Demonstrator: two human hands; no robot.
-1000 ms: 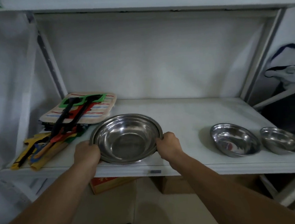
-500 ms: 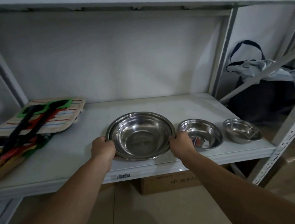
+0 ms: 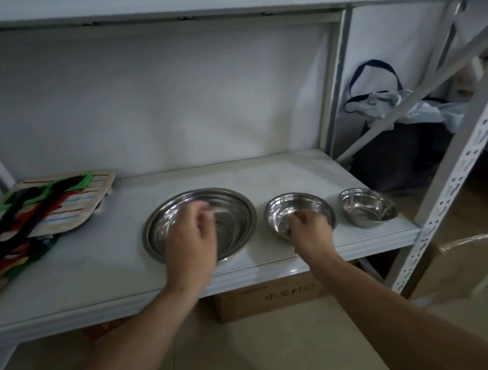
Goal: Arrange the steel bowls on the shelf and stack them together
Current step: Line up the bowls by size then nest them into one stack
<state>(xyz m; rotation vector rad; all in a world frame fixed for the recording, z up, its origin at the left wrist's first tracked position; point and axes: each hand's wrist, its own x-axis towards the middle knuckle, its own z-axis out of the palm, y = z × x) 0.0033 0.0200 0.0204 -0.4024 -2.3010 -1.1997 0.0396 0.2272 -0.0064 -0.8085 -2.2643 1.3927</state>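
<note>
- Both hands have let go of the big bowl point(image 3: 202, 224) since the earlier frame, where they gripped its two sides.
- Left hand point(image 3: 190, 242) now hovers over the near half of the big bowl, fingers loosely curled, nothing in its grasp.
- Right hand point(image 3: 310, 232) has shifted over to the middle bowl point(image 3: 300, 214); its fingers bend down at the near rim, but blur hides whether they pinch the rim or only touch it.
- Big bowl sits upright on the shelf point(image 3: 97, 271), near the front edge, about midway along.
- Middle bowl stands just beside it on the right, apart from it.
- Small bowl point(image 3: 367, 211) stands further right, near the shelf's right end, untouched by either hand.
- None of the three bowls is stacked; they form a row running from largest to smallest.
- At the left end of the shelf lies a striped cloth pad point(image 3: 70, 206) with dark-handled utensils point(image 3: 13, 222) across it.
- Below the shelf a cardboard box point(image 3: 273, 297) rests on the floor.
</note>
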